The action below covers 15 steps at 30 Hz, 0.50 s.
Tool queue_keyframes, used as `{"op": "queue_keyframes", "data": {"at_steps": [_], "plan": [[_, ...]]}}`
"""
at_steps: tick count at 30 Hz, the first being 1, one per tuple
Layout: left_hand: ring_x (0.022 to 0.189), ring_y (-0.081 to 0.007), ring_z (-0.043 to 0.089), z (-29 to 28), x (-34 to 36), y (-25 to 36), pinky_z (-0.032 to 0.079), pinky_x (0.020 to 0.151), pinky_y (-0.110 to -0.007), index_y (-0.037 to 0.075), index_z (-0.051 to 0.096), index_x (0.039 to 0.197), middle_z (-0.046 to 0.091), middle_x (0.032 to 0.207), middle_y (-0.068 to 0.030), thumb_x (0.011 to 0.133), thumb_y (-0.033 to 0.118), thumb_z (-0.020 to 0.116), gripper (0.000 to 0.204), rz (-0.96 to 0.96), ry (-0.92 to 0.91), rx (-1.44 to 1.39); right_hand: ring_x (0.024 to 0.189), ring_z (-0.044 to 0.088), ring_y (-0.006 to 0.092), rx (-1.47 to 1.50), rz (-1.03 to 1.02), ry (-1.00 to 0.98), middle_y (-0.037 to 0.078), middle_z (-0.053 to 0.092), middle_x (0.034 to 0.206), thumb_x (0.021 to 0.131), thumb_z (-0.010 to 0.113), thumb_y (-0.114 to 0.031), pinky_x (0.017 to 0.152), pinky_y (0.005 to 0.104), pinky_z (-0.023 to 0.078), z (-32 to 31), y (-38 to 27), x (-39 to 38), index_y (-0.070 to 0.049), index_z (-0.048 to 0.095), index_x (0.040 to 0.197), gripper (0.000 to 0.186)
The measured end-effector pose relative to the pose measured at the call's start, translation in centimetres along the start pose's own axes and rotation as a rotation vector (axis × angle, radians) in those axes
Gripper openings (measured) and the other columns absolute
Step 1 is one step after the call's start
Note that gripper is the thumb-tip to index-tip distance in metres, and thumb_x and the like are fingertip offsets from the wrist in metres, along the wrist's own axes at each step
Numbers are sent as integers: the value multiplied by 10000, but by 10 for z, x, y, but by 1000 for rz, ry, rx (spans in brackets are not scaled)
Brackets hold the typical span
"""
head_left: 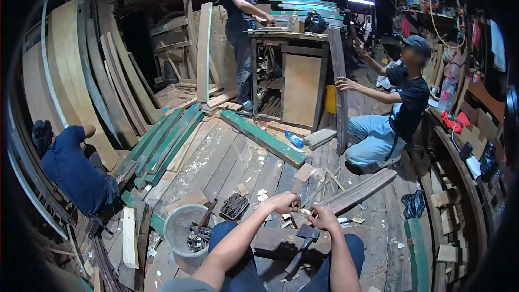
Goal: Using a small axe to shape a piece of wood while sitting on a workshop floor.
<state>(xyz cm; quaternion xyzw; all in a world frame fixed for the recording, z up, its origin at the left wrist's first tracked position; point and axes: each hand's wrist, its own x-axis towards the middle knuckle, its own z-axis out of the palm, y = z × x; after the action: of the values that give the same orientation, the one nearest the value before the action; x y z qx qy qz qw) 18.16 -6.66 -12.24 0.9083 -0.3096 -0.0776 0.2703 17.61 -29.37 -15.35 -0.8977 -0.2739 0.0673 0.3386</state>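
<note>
My left hand is closed, its fingertips pinched at the near end of a small pale piece, perhaps wood. What exactly the left fingers hold is too small to make out. My right hand pinches the other side of that pale piece. Just below the hands, a hammer-like tool with a dark metal head and dark handle rests on a wooden block between my knees. Beyond my hands a long weathered beam lies slanting on the floor.
A grey bucket with metal pieces and a tray of nails stand at my left. Green planks lie ahead. One person sits left, another stands at a bench, and a third kneels right, holding an upright post.
</note>
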Motion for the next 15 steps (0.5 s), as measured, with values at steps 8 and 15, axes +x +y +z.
{"op": "queue_keyframes", "data": {"at_steps": [8, 15], "plan": [[798, -304, 610, -10, -3, 11, 477, 701, -385, 22, 613, 895, 618, 832, -154, 768, 175, 675, 208, 42, -7, -51, 781, 652, 307, -16, -105, -29, 170, 660, 822, 791, 672, -402, 678, 384, 503, 3, 13, 1, -39, 638, 982, 412], [879, -312, 622, -11, -3, 18, 484, 759, -394, 32, 616, 943, 643, 916, -158, 805, 189, 654, 212, -42, -43, -48, 763, 636, 351, 10, -87, -59, 202, 642, 788, 835, 611, -425, 686, 417, 488, 1, 7, 2, -26, 647, 933, 412]]}}
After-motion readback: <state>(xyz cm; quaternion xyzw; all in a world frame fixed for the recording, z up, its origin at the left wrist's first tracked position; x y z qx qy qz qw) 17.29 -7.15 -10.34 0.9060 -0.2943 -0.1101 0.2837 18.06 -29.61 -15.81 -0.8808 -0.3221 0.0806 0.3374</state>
